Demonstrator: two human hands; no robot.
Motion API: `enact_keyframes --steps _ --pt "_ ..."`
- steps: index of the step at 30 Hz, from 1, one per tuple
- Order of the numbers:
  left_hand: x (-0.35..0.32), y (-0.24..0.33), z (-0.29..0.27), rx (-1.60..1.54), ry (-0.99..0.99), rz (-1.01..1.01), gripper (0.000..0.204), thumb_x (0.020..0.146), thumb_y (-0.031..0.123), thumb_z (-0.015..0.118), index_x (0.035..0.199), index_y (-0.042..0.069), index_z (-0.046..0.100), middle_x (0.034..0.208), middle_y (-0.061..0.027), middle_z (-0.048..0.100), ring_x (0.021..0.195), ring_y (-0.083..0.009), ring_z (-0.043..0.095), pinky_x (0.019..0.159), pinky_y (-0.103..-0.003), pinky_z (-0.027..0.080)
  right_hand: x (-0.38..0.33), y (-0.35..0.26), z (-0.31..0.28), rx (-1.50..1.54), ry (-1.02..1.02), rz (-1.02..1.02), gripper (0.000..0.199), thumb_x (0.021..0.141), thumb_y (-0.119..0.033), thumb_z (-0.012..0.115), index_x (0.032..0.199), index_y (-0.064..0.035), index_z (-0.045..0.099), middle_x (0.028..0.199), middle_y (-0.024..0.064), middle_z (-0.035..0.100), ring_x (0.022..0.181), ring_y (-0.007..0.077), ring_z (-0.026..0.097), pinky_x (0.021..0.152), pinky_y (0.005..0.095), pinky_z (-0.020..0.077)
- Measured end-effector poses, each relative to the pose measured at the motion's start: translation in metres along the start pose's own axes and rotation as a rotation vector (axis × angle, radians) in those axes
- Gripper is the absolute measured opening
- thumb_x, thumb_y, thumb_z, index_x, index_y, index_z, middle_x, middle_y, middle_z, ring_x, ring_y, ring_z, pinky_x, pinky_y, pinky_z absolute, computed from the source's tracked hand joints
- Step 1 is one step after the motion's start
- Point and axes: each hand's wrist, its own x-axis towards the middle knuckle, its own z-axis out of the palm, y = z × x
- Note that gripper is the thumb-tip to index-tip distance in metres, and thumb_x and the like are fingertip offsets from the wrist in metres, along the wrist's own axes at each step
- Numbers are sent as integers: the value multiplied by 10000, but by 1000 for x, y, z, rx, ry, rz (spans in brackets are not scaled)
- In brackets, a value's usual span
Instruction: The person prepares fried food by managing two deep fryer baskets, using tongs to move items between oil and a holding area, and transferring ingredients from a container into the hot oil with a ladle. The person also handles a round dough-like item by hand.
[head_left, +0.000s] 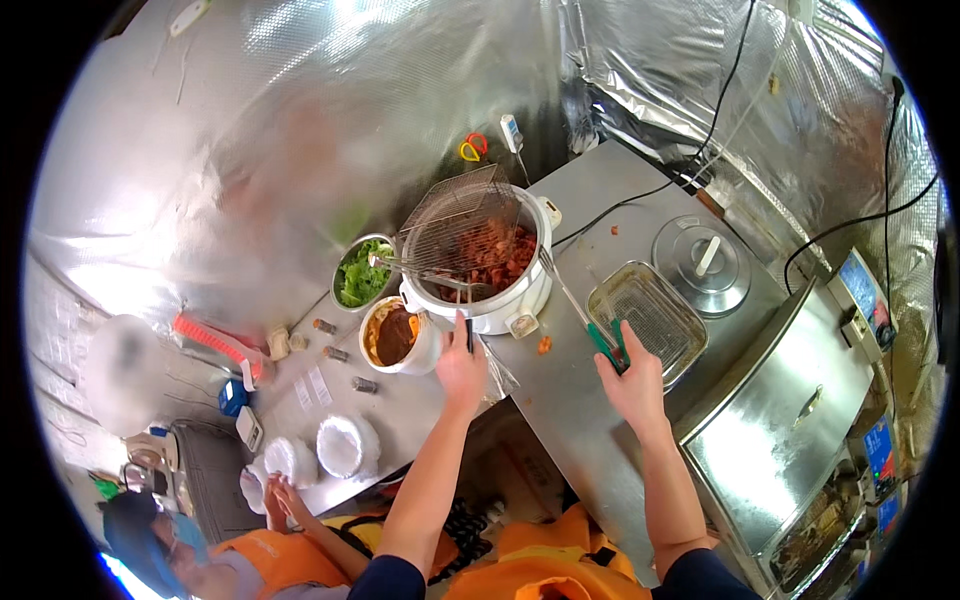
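Note:
My left hand (461,368) grips the dark handle of a wire frying basket (462,225), which rests tilted over a round white pot (505,308) full of reddish fried pieces (508,258). My right hand (632,378) holds green-handled metal tongs (577,305) whose tips reach the pot's right rim. Both forearms rise from the lower edge over a steel counter (570,400).
A bowl of green leaves (360,275) and a tub of brown sauce (395,335) stand left of the pot. A wire tray (650,318) and a round steel lid (702,262) lie right. Another person's hands (275,497) are near white lids (345,445) at lower left. Foil covers the walls.

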Motion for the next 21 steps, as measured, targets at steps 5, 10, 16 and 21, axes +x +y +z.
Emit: enact_keyframes --steps 5,10,16,21 --pt "5 -2 -27 51 -67 11 642 860 78 704 1479 54 538 987 -179 601 816 -379 659 665 -487 532 -5 -13 14 23 -70 15 637 842 -132 775 1388 100 542 813 176 718 660 338 701 634 417 547" --pt "8 -6 -37 56 -73 60 625 862 75 691 1470 49 549 957 -185 597 797 -383 648 668 -477 529 -23 -22 9 44 -64 1 622 841 -126 772 1367 113 542 816 188 721 664 340 704 634 424 549" --pt "19 -28 -34 -315 38 33 423 926 92 626 1338 -6 628 662 -116 597 556 -264 600 547 -404 499 -44 -35 9 41 1 -136 596 871 -163 740 1363 109 542 823 201 724 668 372 699 637 439 552" --pt "27 15 -99 -963 -193 -340 160 1003 108 566 885 6 605 669 -47 589 484 -125 529 450 -277 442 -19 -55 25 -74 -32 -206 607 898 -210 714 1392 83 516 817 199 710 716 385 705 642 467 556"
